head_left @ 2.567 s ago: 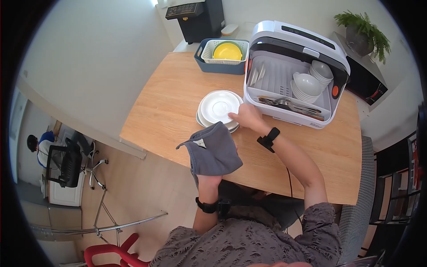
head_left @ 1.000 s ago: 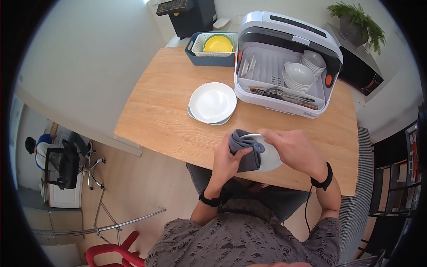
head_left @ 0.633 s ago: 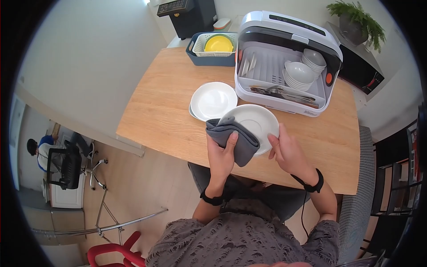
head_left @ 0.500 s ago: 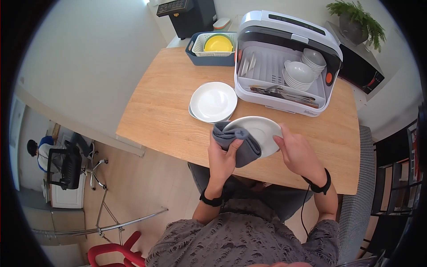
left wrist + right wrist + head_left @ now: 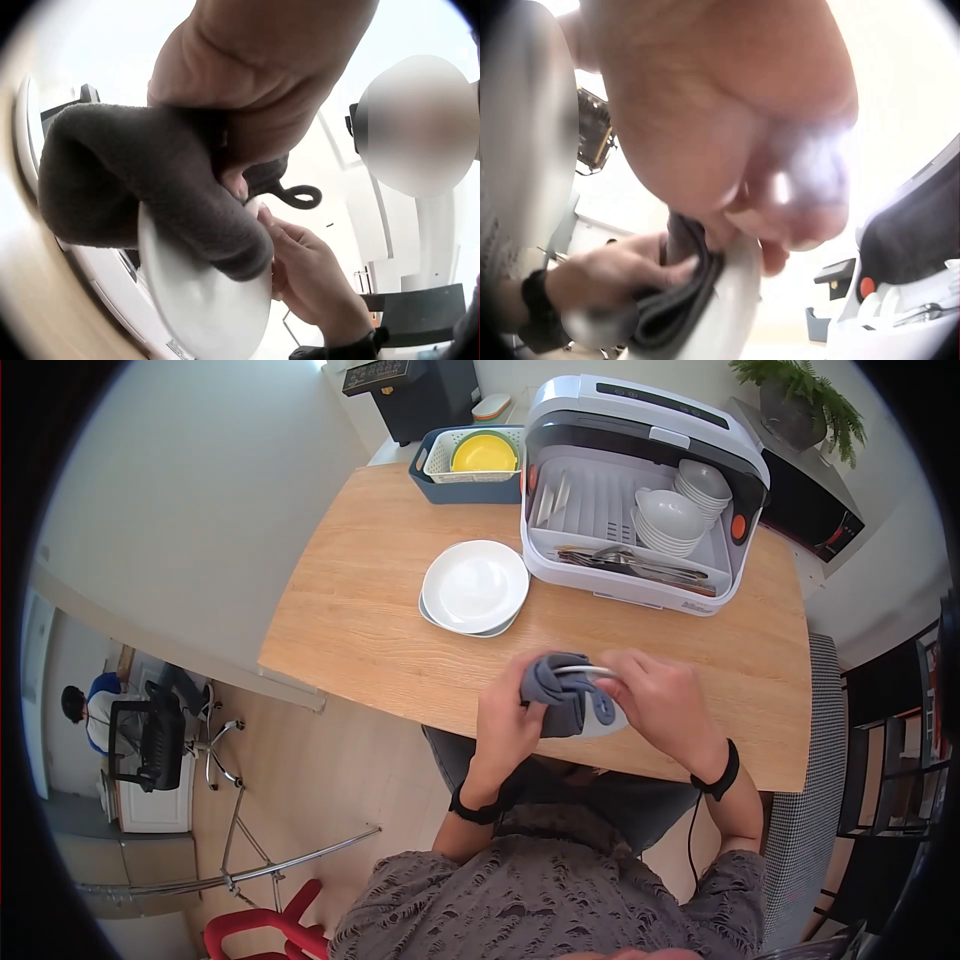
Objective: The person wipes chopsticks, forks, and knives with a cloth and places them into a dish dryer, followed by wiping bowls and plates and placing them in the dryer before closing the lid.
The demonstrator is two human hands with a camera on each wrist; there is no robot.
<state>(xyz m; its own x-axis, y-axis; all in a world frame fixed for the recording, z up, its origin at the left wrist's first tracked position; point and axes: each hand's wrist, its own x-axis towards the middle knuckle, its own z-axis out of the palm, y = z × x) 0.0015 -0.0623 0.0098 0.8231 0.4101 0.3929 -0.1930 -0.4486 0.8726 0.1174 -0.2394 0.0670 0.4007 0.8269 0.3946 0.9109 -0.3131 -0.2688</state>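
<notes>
My left hand [image 5: 505,715] grips a folded grey cloth [image 5: 560,712] that wraps over the rim of a white plate [image 5: 202,307]. With its fingers and thumb, my right hand [image 5: 665,705] pinches the rim on the plate's other side. In the head view the plate is tilted up nearly edge-on near the table's front edge, largely hidden by the cloth and right hand. The left wrist view shows its pale face below the cloth, whose small hanging loop [image 5: 304,196] sticks out. Beyond my hands, a short stack of white plates [image 5: 476,588] rests on the table.
A white dish cabinet [image 5: 640,598] with its lid raised stands at the back right of the wooden table [image 5: 340,590]. It holds bowls [image 5: 668,518], several upright plates and cutlery [image 5: 635,565]. Left of it, a blue tub [image 5: 465,492] contains a white basket with yellow bowls [image 5: 484,454].
My right hand took a plate from the stack and brought it to the front. The cloth, earlier draped over my left hand, now folds around its rim. The plate has since tilted from face-up to edge-on.
</notes>
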